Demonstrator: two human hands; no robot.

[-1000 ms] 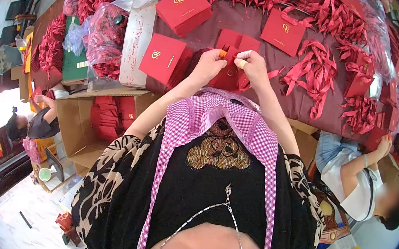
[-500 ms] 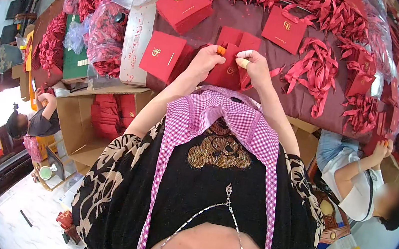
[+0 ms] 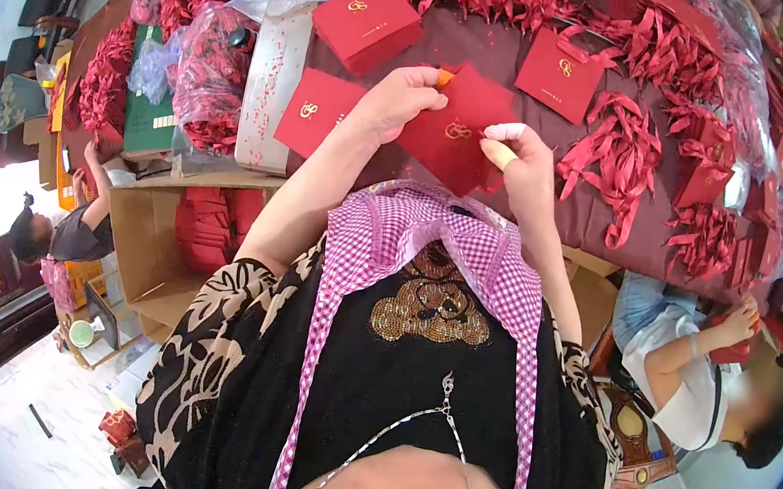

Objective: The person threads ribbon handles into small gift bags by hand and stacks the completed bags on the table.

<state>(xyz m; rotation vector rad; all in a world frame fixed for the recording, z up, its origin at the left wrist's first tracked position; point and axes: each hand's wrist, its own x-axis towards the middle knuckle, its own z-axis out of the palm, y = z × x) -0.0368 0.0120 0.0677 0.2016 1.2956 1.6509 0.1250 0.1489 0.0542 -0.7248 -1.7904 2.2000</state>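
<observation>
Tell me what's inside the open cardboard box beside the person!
Piled red pieces show inside the cardboard box. What's beneath them is covered, and the left arm hides part too.

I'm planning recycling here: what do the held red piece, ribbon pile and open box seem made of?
Held red piece: probably matte card or paper; flat, straight edges, gold marking. Ribbon pile: likely satiny fabric; glossy highlights, soft folds. Open box: apparently matte cardboard; plain brown, stiff walls.
</observation>
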